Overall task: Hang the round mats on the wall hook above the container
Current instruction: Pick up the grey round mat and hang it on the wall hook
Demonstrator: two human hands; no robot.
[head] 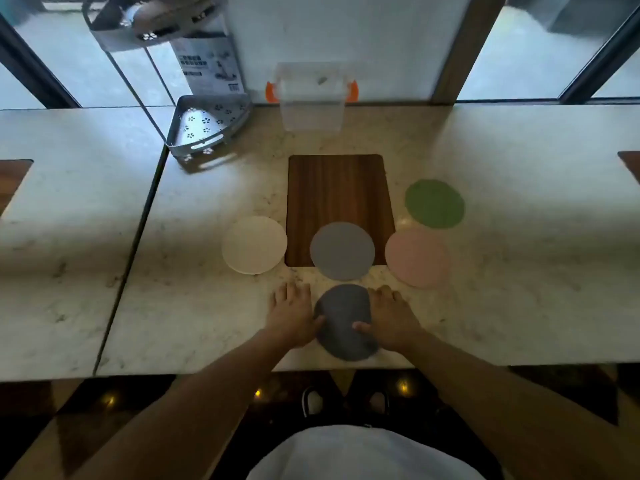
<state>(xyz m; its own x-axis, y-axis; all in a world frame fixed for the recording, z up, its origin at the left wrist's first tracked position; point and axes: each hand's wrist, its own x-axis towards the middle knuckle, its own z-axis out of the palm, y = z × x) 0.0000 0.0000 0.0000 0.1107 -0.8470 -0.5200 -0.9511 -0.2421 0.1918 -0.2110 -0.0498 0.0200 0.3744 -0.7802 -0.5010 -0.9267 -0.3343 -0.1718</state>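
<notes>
- Both hands rest flat on the marble table, one on each side of the dark grey mat; the left hand has its thumb laid on the mat's left edge, and the right hand has its thumb pressed on the mat's right part. Fingers are spread loosely, not curled round the mat, so it is pinned rather than lifted.
- That dark grey mat lies nearest the person, close to the table's front edge.
- Just beyond it a lighter grey mat lies partly on the wooden board and partly on the marble.
- White mat sits just left of the board; pink mat sits to the right, with the green mat behind it, their edges touching or nearly so.
- Clear plastic container with orange handles stands at the back against the wall.
- Metal corner shelf sits left of the container, a printed box behind it.
- Hook on the wall cannot be made out.
</notes>
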